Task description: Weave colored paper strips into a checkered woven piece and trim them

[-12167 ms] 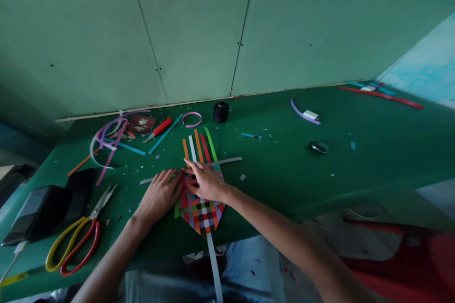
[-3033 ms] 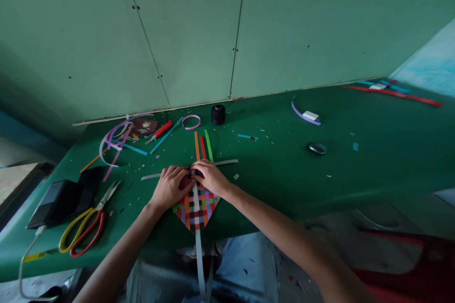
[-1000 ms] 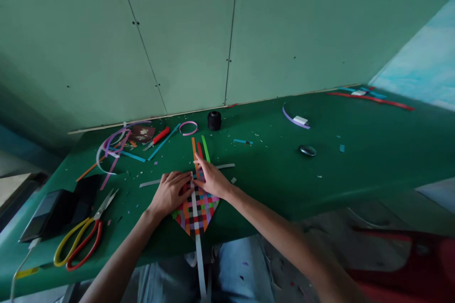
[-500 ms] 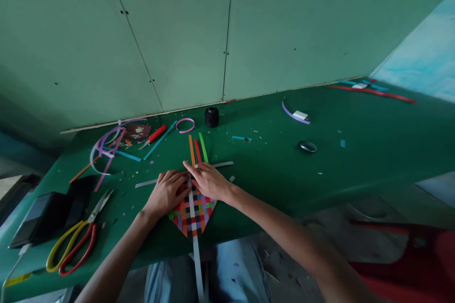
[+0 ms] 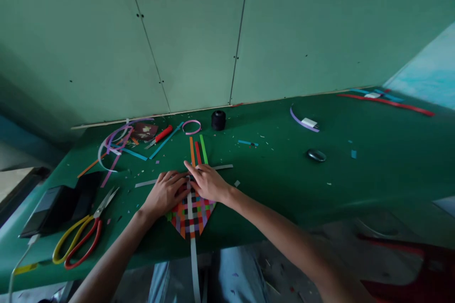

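A woven piece of coloured strips (image 5: 190,218) lies at the table's front edge, its pointed end toward me. My left hand (image 5: 166,192) rests on its upper left part, fingers bent and close together. My right hand (image 5: 208,181) presses on its upper right part, index finger stretched out to the left. Orange, red and green strips (image 5: 204,149) stick out beyond my hands. A grey strip (image 5: 223,167) crosses sideways under my hands. One long white strip (image 5: 194,265) runs down the middle and hangs over the edge. What my fingertips grip is partly hidden.
On the left are scissors (image 5: 83,229), a black phone case (image 5: 48,210), a red cutter knife (image 5: 163,133) and loose strips (image 5: 113,149). Farther back stands a black roll (image 5: 218,120). To the right lie a dark oval object (image 5: 316,155) and a purple strip (image 5: 302,122).
The view has shifted slightly, so the table items appear farther right. Both hands stay on the woven piece, nearly unmoved.
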Motion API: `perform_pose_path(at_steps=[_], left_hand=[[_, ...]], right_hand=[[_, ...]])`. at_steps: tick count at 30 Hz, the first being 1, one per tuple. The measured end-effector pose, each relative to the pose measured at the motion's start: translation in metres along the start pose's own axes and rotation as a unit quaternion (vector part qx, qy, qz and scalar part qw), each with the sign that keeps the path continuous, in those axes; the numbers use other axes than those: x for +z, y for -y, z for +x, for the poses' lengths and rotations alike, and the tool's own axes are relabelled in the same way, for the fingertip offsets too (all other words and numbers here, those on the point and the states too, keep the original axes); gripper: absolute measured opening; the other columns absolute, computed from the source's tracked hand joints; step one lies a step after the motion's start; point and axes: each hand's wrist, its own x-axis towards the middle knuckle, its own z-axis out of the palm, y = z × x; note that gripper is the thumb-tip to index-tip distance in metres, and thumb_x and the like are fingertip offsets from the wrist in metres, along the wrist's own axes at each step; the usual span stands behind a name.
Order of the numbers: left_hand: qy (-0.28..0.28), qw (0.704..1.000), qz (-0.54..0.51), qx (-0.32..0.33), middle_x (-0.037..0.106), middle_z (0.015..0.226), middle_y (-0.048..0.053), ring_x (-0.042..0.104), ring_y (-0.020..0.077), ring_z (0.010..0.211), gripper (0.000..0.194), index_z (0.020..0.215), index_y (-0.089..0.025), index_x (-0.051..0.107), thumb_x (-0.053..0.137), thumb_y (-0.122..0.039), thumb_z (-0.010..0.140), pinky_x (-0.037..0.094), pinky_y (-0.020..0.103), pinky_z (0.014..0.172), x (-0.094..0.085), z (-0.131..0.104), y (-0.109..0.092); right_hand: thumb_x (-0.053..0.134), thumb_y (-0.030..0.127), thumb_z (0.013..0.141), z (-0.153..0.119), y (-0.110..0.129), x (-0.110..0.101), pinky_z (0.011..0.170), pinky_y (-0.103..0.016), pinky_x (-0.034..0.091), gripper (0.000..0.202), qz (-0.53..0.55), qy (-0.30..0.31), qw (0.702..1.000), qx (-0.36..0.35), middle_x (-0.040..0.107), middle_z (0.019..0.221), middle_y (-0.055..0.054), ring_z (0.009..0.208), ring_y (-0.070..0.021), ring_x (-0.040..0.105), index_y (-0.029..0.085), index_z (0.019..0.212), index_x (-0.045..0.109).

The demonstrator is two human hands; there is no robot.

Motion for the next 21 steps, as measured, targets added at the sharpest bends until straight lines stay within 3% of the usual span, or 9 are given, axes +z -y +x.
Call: perform_pose_path(at_steps=[5,9,15,21], left_hand=[[-0.004,1.0,-0.012,0.008,0.069,0.14,0.008,0.058,0.0321,0.129,0.033,0.128,-0.025,0.069,0.057,-0.045,0.105,0.045,0.052,0.105,0.0,0.003,-0.001],[-0.007,1.0,-0.02,0.011,0.068,0.142,0.009,0.058,0.032,0.13,0.036,0.13,-0.025,0.068,0.053,-0.047,0.106,0.045,0.051,0.105,0.001,0.002,-0.001],[-0.002,1.0,-0.025,0.005,0.064,0.148,0.009,0.057,0.0317,0.13,0.034,0.128,-0.024,0.067,0.05,-0.046,0.107,0.045,0.052,0.104,0.001,0.001,-0.001],[0.012,0.999,-0.036,0.006,0.064,0.15,0.006,0.054,0.0326,0.13,0.027,0.119,-0.025,0.066,0.048,-0.042,0.108,0.043,0.054,0.104,-0.002,0.002,-0.002]], right_hand=[[0.043,0.011,0.107,-0.004,-0.013,0.004,0.102,-0.046,0.06,0.06,0.103,-0.044,0.993,0.032,0.073,0.129,-0.011,0.122,-0.0262,0.068,0.025,0.164,0.031],[0.046,0.015,0.109,0.016,-0.028,0.004,0.104,-0.05,0.057,0.042,0.062,-0.085,0.991,0.085,0.071,0.13,-0.013,0.123,-0.0279,0.066,0.022,0.149,0.052],[0.064,0.03,0.104,0.063,-0.059,0.012,0.111,-0.055,0.048,0.046,-0.073,-0.02,0.991,0.115,0.065,0.141,-0.022,0.138,-0.0376,0.054,0.009,0.144,0.056],[0.061,0.024,0.105,0.067,-0.055,0.012,0.108,-0.049,0.047,0.04,-0.116,0.002,0.991,0.074,0.073,0.123,-0.018,0.131,-0.0325,0.058,0.012,0.143,0.059]])
